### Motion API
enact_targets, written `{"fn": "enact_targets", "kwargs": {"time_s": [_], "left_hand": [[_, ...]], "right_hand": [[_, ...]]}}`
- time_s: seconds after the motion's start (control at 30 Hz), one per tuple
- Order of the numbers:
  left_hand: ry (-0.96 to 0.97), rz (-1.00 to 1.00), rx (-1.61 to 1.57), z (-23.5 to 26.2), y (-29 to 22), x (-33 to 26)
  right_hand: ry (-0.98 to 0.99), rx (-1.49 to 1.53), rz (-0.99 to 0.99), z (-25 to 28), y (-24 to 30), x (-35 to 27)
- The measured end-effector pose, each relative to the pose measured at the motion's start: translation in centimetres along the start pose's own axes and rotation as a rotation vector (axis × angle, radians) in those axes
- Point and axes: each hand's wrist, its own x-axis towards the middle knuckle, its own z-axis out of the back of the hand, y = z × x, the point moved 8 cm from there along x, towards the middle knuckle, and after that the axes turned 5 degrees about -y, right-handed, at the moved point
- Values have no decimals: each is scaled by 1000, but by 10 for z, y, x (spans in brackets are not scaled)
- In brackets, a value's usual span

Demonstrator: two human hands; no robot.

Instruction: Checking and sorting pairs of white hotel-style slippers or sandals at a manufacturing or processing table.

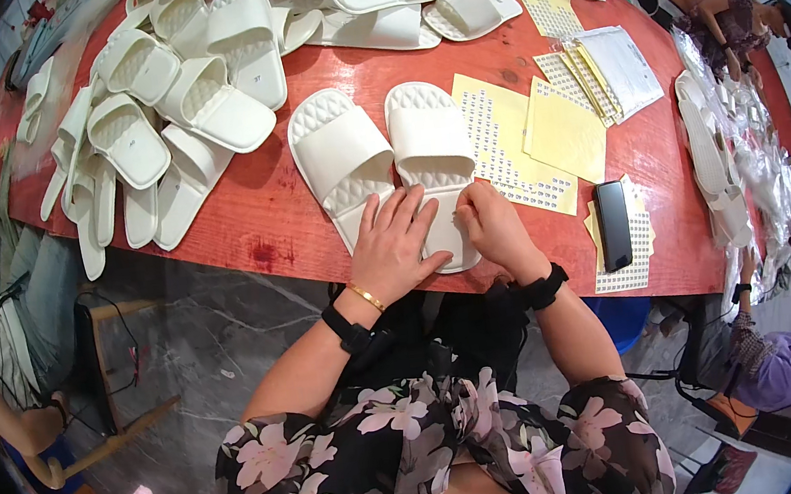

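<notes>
A pair of cream slide slippers lies side by side at the table's near edge, toes pointing away from me. My left hand rests across the heel ends of the left slipper and the right slipper, its fingers stretched out and apart. At the right slipper's heel edge is my right hand, fingers curled and pressed together against the insole. Whatever those fingertips hold, if anything, is hidden. Beside this hand lie yellow sticker sheets with rows of small printed labels.
A heap of cream slippers covers the red table's left and far side. A black phone lies on sheets at the right, below a clear plastic packet. Other people work at the right beside slippers and clear bags.
</notes>
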Motion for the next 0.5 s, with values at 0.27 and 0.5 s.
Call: {"fn": "enact_targets", "kwargs": {"time_s": [0.27, 0.5], "left_hand": [[32, 27, -19, -2, 3, 0], [25, 23, -20, -3, 3, -1]], "right_hand": [[81, -136, 126, -2, 22, 24], [91, -272, 178, -14, 22, 29]]}}
